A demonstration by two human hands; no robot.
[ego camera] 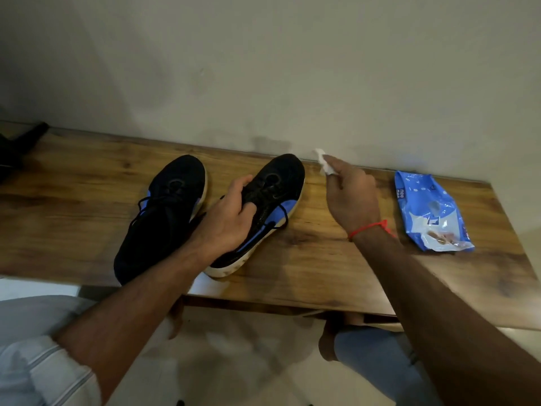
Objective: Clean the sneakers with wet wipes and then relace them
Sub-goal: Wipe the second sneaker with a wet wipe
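The room is dim, with soft light falling from above and the left. The wall point(263, 68) carries broad, faint shadows. The desk point(336, 268) shows a dull sheen. Wide-angle distortion bends the desk's far edge, and the whole frame is slightly soft and grainy.

Plain pale wall point(263, 68), faintly smudged low down. Against it, a desk point(307, 273) of knotty brown wood with a glossy finish, catching soft light. Below the near edge, pale floor point(248, 361). Far left, a dark shape point(17, 150), unclear.
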